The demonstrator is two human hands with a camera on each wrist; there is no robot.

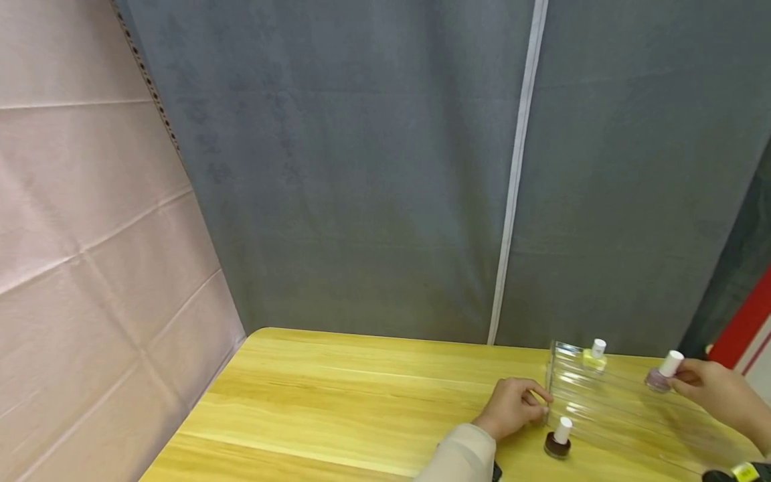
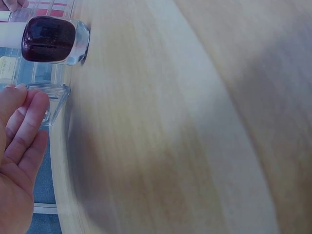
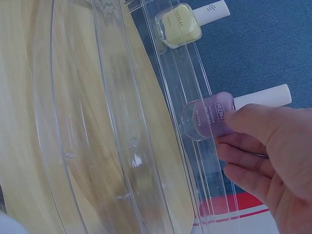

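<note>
A clear acrylic stepped rack point(image 1: 608, 408) stands on the right part of a yellow wooden table point(image 1: 361, 395). My right hand point(image 1: 683, 383) pinches a mauve nail polish bottle point(image 1: 658, 379) with a white cap, holding it on the rack's top step. In the right wrist view, thumb and fingers point(image 3: 243, 124) grip the mauve bottle point(image 3: 207, 117) on the rack point(image 3: 97, 122). A yellow bottle point(image 1: 595, 359) stands further along that step point(image 3: 178, 24). My left hand point(image 1: 533, 402) rests against the rack's left end, its fingertips point(image 2: 29, 105) at the rack's corner point(image 2: 51, 100). A dark brown bottle point(image 1: 557, 442) point(image 2: 48, 39) stands on the table in front.
Grey curtain point(image 1: 373, 167) hangs behind the table and a pink fabric wall point(image 1: 78, 234) closes off the left. The table's left and middle surface shows bare wood. A red panel point(image 1: 743, 321) is at the far right edge.
</note>
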